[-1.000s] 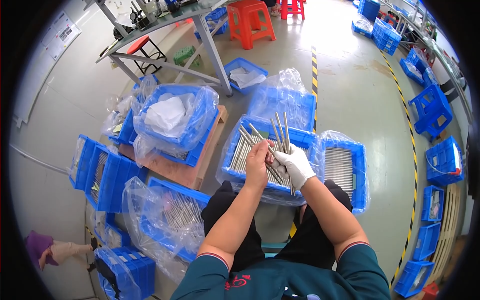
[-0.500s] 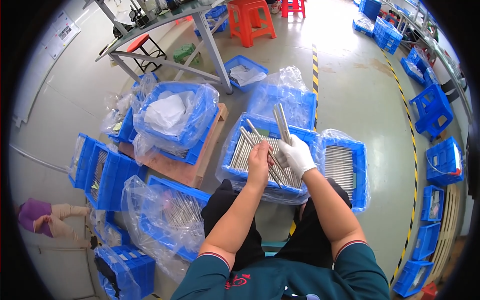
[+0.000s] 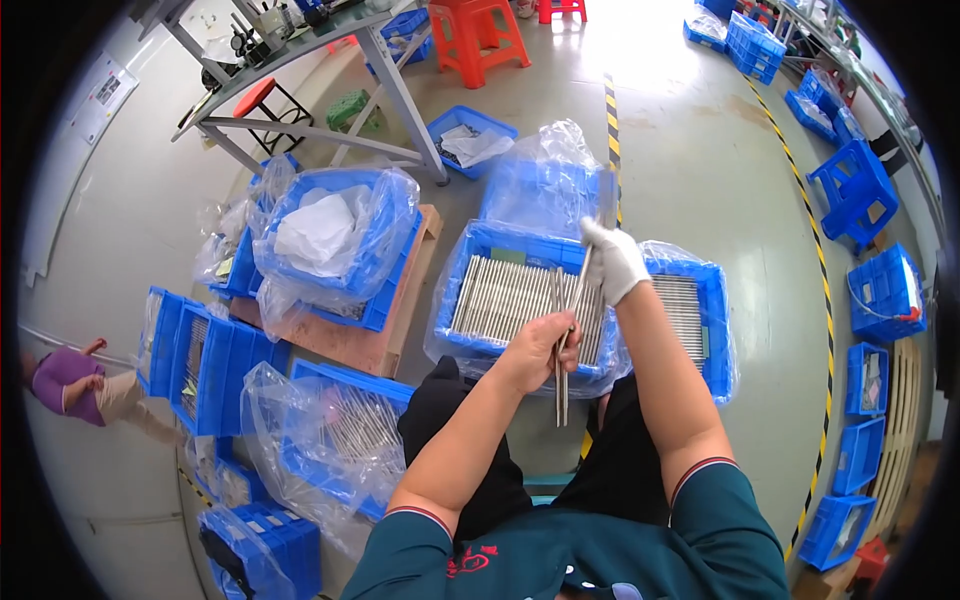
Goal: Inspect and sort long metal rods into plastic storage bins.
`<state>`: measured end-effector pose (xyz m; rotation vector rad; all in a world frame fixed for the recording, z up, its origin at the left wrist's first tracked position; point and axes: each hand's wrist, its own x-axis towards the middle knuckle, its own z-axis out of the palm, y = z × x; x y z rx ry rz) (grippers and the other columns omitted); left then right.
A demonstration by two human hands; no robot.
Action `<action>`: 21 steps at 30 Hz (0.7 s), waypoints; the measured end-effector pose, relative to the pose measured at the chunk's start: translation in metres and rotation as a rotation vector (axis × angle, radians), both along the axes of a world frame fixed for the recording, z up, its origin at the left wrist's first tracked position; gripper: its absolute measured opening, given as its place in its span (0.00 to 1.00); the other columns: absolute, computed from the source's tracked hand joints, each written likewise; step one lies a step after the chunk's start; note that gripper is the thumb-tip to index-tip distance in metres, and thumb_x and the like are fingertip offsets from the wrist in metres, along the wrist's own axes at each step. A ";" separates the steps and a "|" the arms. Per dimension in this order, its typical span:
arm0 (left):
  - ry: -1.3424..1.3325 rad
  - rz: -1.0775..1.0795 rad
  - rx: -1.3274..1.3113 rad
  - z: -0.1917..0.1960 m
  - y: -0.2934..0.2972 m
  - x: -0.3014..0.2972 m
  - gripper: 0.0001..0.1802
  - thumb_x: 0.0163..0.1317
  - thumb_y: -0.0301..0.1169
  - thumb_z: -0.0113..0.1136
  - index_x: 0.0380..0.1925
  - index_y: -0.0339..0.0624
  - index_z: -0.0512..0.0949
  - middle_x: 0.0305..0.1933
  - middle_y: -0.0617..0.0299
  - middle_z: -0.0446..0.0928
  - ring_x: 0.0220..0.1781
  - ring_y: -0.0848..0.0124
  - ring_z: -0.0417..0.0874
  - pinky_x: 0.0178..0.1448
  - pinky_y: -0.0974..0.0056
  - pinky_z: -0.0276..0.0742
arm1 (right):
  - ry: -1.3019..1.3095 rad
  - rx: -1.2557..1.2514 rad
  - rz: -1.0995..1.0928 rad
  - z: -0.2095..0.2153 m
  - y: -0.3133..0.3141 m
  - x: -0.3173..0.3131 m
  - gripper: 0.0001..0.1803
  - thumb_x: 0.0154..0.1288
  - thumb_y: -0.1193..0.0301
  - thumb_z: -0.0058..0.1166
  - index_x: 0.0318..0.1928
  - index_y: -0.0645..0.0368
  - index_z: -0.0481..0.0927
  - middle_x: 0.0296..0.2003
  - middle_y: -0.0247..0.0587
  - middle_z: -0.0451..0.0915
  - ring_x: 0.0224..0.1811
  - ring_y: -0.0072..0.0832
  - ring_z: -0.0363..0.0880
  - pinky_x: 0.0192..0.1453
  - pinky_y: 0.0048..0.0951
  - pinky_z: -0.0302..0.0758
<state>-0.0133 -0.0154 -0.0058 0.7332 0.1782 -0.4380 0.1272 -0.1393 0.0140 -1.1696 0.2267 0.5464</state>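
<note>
My bare left hand (image 3: 541, 350) is closed round a few thin metal rods (image 3: 562, 392), which stand nearly upright and stick out above and below the fist. Just up and to the right, my right hand (image 3: 614, 264), in a white glove, grips more rods (image 3: 607, 190), smeared by motion. One rod slants from the left fist up to the glove; which hand bears it I cannot tell. Both hands are over a blue crate (image 3: 455, 338) lined with clear plastic, where a row of metal rods (image 3: 500, 300) lies side by side.
A second crate of rods (image 3: 685, 315) adjoins on the right. At left, a bagged crate (image 3: 345, 372) holds loose rods, and stacked crates (image 3: 375, 310) rest on a wooden pallet (image 3: 385, 350). A workbench (image 3: 400, 100) stands beyond. A person in purple (image 3: 70, 385) is at far left.
My right hand has moved up and away from the left. The left hand has lowered, and its rods have swung from slanting to nearly upright. The view has shifted slightly.
</note>
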 end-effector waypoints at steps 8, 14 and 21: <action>-0.061 -0.032 -0.097 0.004 0.027 0.005 0.21 0.66 0.49 0.49 0.27 0.42 0.75 0.49 0.48 0.76 0.52 0.55 0.79 0.53 0.51 0.77 | 0.077 0.002 0.256 0.008 -0.018 -0.008 0.17 0.60 0.56 0.58 0.24 0.53 0.73 0.11 0.21 0.60 0.09 0.13 0.54 0.13 0.19 0.50; -0.122 -0.071 -0.149 0.002 0.029 0.008 0.23 0.64 0.51 0.50 0.29 0.41 0.76 0.47 0.52 0.75 0.48 0.57 0.79 0.50 0.54 0.76 | -0.309 -0.339 0.608 0.024 0.010 -0.039 0.13 0.61 0.61 0.56 0.31 0.60 0.78 0.20 0.30 0.74 0.19 0.14 0.66 0.22 0.19 0.63; -0.113 0.067 -0.117 -0.002 0.024 0.003 0.20 0.64 0.50 0.53 0.29 0.43 0.76 0.28 0.66 0.71 0.30 0.71 0.72 0.37 0.62 0.72 | -0.411 -0.523 0.456 0.004 0.027 -0.038 0.20 0.62 0.56 0.52 0.38 0.62 0.80 0.26 0.39 0.79 0.29 0.23 0.75 0.38 0.27 0.71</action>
